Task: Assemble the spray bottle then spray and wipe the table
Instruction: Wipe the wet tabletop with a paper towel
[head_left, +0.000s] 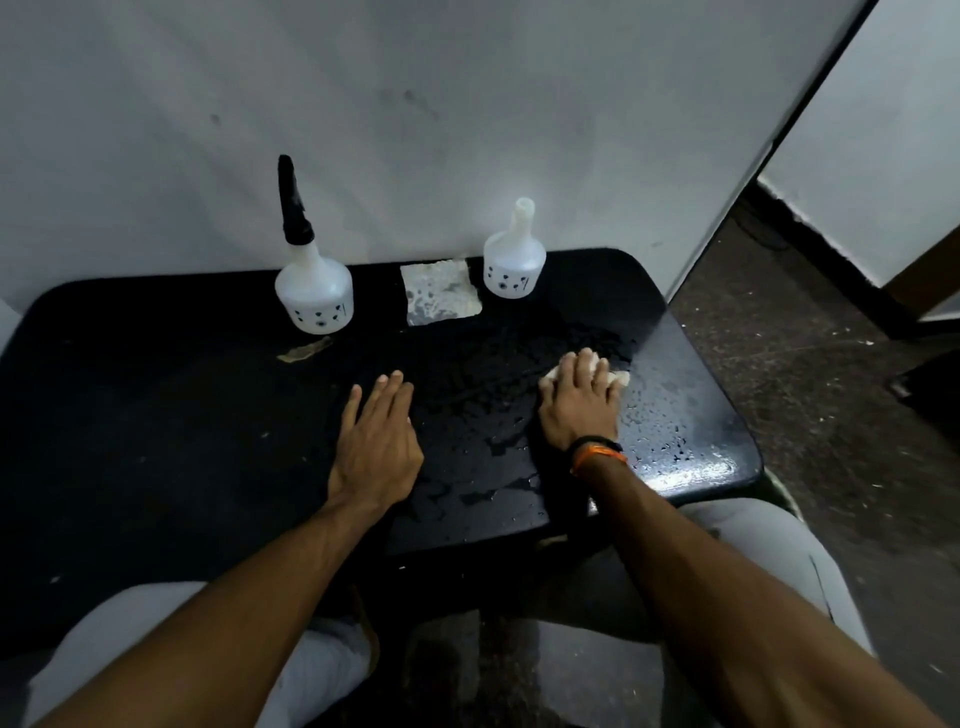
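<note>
A white spray bottle (314, 291) with its black spray head fitted stands upright at the back left of the black table (156, 415). A second white bottle (513, 265), with no head on its neck, stands at the back right by the wall. My right hand (579, 402) presses flat on a white cloth (618, 378), whose edges show under the fingers, on the table's right side. Water droplets (654, 426) cover the surface around it. My left hand (376, 441) lies flat on the table near the middle, palm down, fingers together, holding nothing.
A second, stained white cloth (441, 292) lies folded between the two bottles. A small brown scrap (304, 351) rests in front of the spray bottle. A white wall stands right behind the table. My knees sit under the near edge, and bare floor lies to the right.
</note>
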